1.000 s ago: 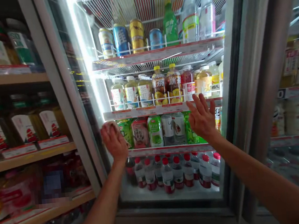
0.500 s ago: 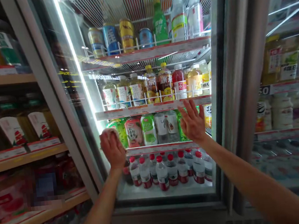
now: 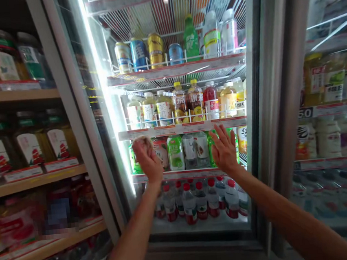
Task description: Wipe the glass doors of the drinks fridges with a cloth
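Note:
A tall glass cooler door (image 3: 199, 236) stands in front of me, lit by a white strip along its left side. My left hand (image 3: 148, 159) is closed around a pale, crumpled cloth (image 3: 144, 142) at the lower-left part of the glass. To the right, my right hand (image 3: 224, 149) holds nothing; its fingers are spread and its palm faces the glass. I cannot tell whether that palm touches the pane. Behind the hands are a green drink bottle (image 3: 175, 152) and bottles with white labels (image 3: 195, 149), partly covered by my fingers.
Inside the cooler, cans (image 3: 156, 50) and tea bottles (image 3: 149, 110) line the upper shelves, with red-capped bottles (image 3: 189, 202) at the bottom. Wooden shelves (image 3: 34, 182) of bottles stand on the left. A metal door frame (image 3: 283, 95) and another drinks cooler are on the right.
My left hand has moved right and slightly up with the cloth, and its wrist has turned. My right hand stays at nearly the same spot. The view has shifted a little.

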Demonstrator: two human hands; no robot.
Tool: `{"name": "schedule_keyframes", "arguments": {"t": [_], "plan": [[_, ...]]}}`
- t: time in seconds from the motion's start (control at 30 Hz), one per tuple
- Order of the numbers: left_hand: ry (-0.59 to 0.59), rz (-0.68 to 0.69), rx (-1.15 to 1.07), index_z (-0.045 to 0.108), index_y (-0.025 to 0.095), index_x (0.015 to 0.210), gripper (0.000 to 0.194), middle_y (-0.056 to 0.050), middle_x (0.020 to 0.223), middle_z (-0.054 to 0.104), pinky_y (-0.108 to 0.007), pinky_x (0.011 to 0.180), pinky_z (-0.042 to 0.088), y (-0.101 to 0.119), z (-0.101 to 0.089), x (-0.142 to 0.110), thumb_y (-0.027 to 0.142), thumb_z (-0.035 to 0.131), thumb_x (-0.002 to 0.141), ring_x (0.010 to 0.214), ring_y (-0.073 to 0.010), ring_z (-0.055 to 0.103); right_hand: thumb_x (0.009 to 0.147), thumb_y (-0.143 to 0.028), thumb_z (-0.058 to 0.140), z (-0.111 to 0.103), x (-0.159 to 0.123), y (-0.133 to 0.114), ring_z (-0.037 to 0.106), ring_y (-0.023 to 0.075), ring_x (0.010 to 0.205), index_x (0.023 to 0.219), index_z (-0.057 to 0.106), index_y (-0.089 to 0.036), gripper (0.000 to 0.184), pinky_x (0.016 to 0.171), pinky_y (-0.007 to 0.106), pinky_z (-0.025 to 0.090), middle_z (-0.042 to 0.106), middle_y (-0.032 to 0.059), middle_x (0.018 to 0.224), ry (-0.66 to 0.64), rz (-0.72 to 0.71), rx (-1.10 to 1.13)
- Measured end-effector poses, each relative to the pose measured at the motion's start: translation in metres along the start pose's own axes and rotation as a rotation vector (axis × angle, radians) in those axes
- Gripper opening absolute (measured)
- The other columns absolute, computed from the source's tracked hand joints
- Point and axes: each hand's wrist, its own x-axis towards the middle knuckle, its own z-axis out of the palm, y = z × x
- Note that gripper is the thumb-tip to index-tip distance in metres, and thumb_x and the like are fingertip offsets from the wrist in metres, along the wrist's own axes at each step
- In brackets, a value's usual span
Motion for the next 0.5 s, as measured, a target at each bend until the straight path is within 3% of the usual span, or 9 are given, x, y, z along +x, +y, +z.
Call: {"name": "schedule_keyframes", "arguments": {"t": [0.13, 0.23, 0.4, 0.5], "plan": [[-0.247, -0.018, -0.307, 0.030, 0.021, 0.139, 0.049, -0.010, 0.143, 0.038, -0.044, 0.111, 0.031, 0.053, 0.022, -0.030, 0.033, 0.038, 0.091, 0.133, -0.0200, 0.033, 0.087, -0.017, 0.033, 0.013, -0.007, -0.051, 0.030, 0.0179, 0.135, 0.140, 0.031, -0.023, 0.053, 0.109, 0.044, 0.034, 0.038, 0.0079, 0.143, -0.074, -0.092, 0.317], [-0.295, -0.167, -0.488, 0.034, 0.022, 0.136, 0.045, -0.008, 0.142, 0.039, -0.040, 0.108, 0.036, 0.075, 0.024, -0.037, 0.034, 0.033, 0.093, 0.130, -0.0175, 0.038, 0.089, -0.022, 0.030, 0.026, -0.013, -0.074, 0.032, 0.0180, 0.134, 0.139, 0.033, -0.017, 0.051, 0.108, 0.040, 0.036, 0.040, 0.0111, 0.142, -0.079, -0.041, 0.435], [-0.346, -0.487, -0.865, 0.046, 0.020, 0.127, 0.043, -0.009, 0.125, 0.057, -0.036, 0.098, 0.046, 0.063, 0.004, -0.029, 0.038, 0.028, 0.093, 0.116, -0.0180, 0.054, 0.090, -0.034, 0.036, 0.052, -0.010, -0.088, 0.030, 0.0222, 0.135, 0.134, 0.042, -0.020, 0.046, 0.110, 0.046, 0.027, 0.038, 0.0116, 0.143, -0.048, 0.069, 0.219], [-0.332, -0.567, -0.837, 0.054, 0.018, 0.119, 0.043, -0.011, 0.118, 0.062, -0.036, 0.095, 0.047, 0.051, -0.007, -0.027, 0.041, 0.031, 0.091, 0.110, -0.0188, 0.059, 0.089, -0.036, 0.044, 0.065, -0.003, -0.094, 0.028, 0.0231, 0.136, 0.128, 0.049, -0.027, 0.041, 0.112, 0.050, 0.019, 0.039, 0.0072, 0.143, -0.104, 0.058, 0.077]]}}
